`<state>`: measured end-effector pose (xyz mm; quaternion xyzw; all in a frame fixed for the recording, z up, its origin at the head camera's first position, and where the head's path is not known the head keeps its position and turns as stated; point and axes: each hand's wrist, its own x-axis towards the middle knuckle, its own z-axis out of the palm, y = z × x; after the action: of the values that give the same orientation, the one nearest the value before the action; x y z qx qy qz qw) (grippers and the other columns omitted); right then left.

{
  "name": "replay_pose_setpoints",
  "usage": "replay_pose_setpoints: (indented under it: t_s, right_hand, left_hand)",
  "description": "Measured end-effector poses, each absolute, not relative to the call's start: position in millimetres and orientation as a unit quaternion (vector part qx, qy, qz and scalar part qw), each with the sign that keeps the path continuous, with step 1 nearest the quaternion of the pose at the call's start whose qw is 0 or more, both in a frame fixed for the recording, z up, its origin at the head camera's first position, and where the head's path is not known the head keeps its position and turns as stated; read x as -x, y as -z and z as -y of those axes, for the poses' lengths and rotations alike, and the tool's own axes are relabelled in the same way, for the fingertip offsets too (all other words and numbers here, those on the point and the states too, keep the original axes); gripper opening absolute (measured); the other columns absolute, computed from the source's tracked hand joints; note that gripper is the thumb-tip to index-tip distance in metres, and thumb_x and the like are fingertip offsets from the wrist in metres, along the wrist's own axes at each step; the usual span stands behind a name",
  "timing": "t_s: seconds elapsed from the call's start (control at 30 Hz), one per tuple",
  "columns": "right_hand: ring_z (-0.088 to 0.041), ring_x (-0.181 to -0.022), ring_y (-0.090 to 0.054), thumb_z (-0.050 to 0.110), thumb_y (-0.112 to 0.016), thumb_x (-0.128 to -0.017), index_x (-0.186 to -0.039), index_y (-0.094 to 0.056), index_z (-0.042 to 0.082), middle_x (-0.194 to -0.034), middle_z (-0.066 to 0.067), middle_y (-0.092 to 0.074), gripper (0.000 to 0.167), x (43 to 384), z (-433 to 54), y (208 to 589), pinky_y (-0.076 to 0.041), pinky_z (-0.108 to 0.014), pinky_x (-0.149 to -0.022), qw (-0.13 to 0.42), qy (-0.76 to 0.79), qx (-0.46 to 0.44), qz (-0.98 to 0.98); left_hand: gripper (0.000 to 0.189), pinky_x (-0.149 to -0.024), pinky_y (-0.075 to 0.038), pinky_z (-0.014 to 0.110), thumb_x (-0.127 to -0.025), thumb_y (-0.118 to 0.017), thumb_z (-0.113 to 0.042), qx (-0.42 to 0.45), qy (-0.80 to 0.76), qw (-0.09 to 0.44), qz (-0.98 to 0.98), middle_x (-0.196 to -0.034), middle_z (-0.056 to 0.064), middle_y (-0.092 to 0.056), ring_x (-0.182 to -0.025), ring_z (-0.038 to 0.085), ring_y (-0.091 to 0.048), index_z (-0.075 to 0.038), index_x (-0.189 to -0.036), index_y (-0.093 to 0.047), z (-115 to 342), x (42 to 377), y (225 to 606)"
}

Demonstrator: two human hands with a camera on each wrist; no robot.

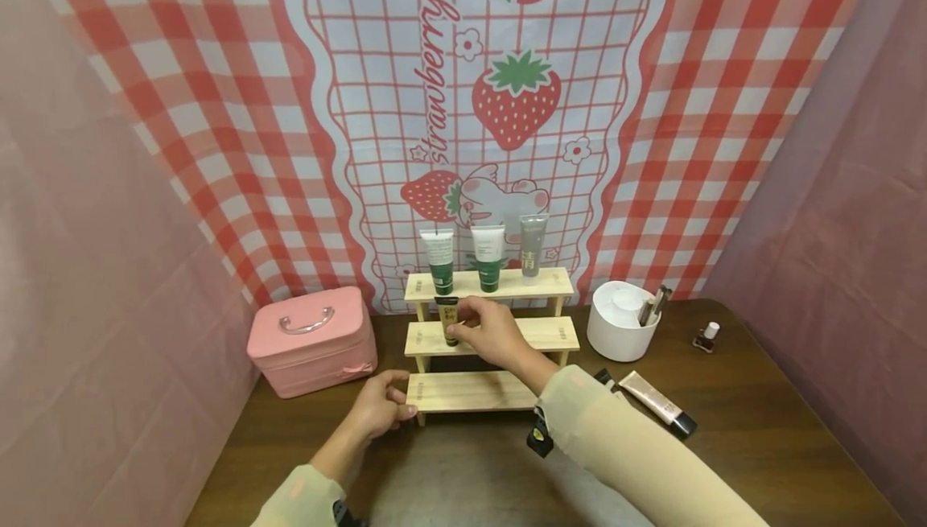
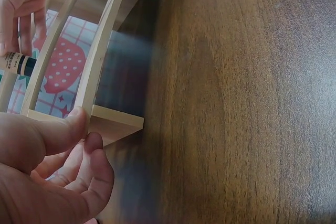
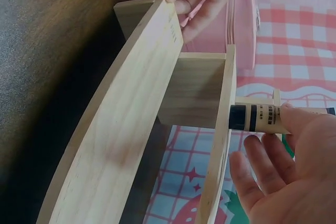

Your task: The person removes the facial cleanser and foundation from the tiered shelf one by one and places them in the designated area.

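A three-tier wooden stand (image 1: 471, 393) sits on the dark table. My left hand (image 1: 379, 405) pinches the left end of its lowest shelf between thumb and fingers, plainly seen in the left wrist view. With my right hand (image 1: 500, 335) I hold a small tan tube with a black cap (image 1: 451, 319), cap down, at the left part of the middle shelf (image 3: 218, 156). In the right wrist view the tube's cap (image 3: 239, 117) meets that shelf. Two white-and-green tubes (image 1: 439, 257) and a grey translucent tube (image 1: 532, 247) stand on the top shelf.
Left of the stand is a pink case (image 1: 311, 342) with a handle. To the right stand a white round organizer (image 1: 621, 324), a small bottle with a pale cap (image 1: 706, 337), and a lying beige tube with a black cap (image 1: 655, 401). A strawberry-print cloth (image 1: 517, 100) hangs behind.
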<state>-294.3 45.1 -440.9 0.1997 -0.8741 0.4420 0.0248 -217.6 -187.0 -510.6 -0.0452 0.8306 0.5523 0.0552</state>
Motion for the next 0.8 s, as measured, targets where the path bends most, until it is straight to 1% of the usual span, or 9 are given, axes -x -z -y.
replay_pose_setpoints:
  t_s: [0.17,0.33,0.53,0.8]
  right_hand:
    - [-0.016,-0.098,-0.07,0.031,-0.077,-0.093,-0.115,-0.071,0.019,-0.11,-0.001,-0.073,0.026,292.4,-48.9,440.8,-0.059,-0.036,-0.08,0.032,-0.44,-0.198,0.875]
    - [-0.014,-0.093,-0.071,0.029,-0.079,-0.091,-0.119,-0.071,0.016,-0.104,0.001,-0.074,0.032,288.2,-68.6,439.7,-0.059,-0.036,-0.078,0.05,-0.456,-0.193,0.867]
    - [-0.015,-0.088,-0.07,0.027,-0.079,-0.091,-0.116,-0.072,0.012,-0.096,0.0,-0.073,0.03,278.9,-114.0,435.7,-0.058,-0.034,-0.075,0.07,-0.459,-0.191,0.865]
    - [-0.014,-0.084,-0.068,0.025,-0.077,-0.093,-0.118,-0.071,0.008,-0.096,-0.002,-0.074,0.031,265.6,-192.8,428.5,-0.055,-0.028,-0.07,0.085,-0.411,-0.193,0.887]
  left_hand:
    - [0.061,-0.053,-0.051,0.032,-0.076,-0.078,0.016,0.045,-0.554,0.06,-0.829,-0.086,0.014,-0.059,-0.064,0.018,-0.057,0.009,-0.133,-0.057,187.5,217.3,511.5]
    - [0.061,-0.052,-0.051,0.031,-0.077,-0.077,0.017,0.041,-0.558,0.058,-0.827,-0.085,0.014,-0.059,-0.062,0.017,-0.057,0.01,-0.133,-0.056,186.5,217.3,511.8]
    - [0.061,-0.052,-0.051,0.031,-0.076,-0.077,0.017,0.039,-0.561,0.059,-0.825,-0.085,0.014,-0.059,-0.061,0.017,-0.056,0.01,-0.133,-0.056,184.4,218.6,511.8]
    - [0.061,-0.053,-0.051,0.031,-0.077,-0.077,0.016,0.045,-0.558,0.06,-0.827,-0.088,0.016,-0.059,-0.064,0.017,-0.059,0.009,-0.134,-0.056,187.3,218.4,509.5]
